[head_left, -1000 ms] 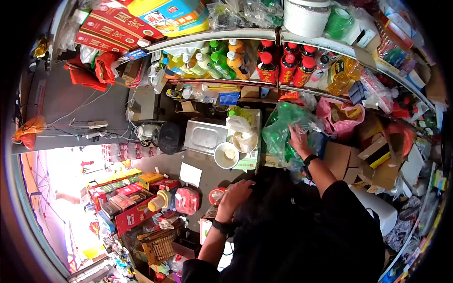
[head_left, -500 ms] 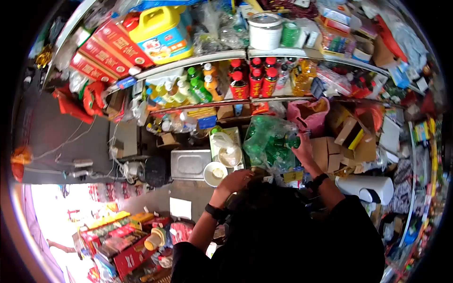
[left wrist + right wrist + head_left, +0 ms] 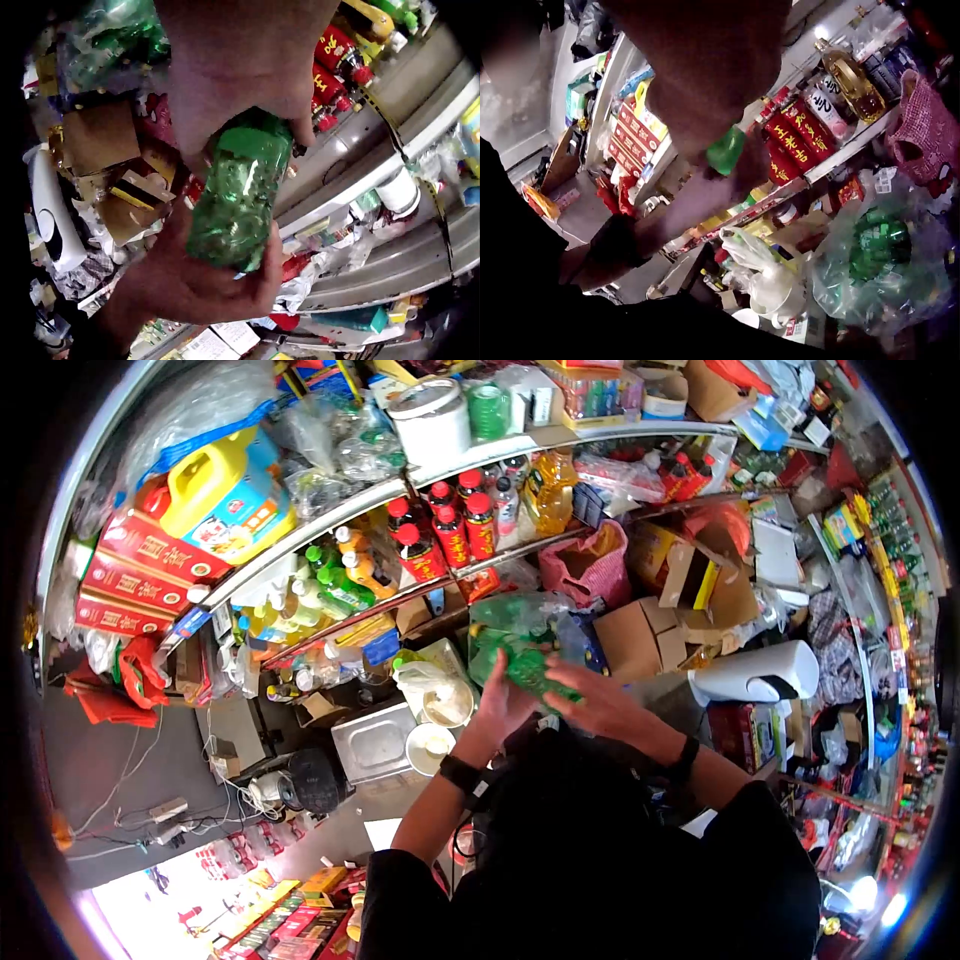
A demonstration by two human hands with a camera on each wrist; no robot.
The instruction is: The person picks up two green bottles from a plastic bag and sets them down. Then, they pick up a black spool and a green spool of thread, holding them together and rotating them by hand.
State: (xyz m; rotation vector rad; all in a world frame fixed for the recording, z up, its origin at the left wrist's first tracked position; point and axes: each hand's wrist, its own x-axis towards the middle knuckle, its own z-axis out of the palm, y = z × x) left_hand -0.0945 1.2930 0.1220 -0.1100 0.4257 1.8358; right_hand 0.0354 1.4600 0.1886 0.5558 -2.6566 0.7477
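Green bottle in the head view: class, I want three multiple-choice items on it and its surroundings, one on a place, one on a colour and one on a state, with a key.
1. Where is the green bottle?
A. on the floor
B. between the left hand and the right hand
C. on a chair

2. What colour are the caps of the dark bottles on the shelf?
A. red
B. blue
C. white

3. What is the left hand doing?
A. hanging idle
B. lying flat and open
C. gripping the bottle

Key:
1. B, since the head view shows one hand at each side of the bottle.
2. A, since each dark bottle has a red top.
3. C, since the left wrist view shows its fingers curled round one end of the bottle.
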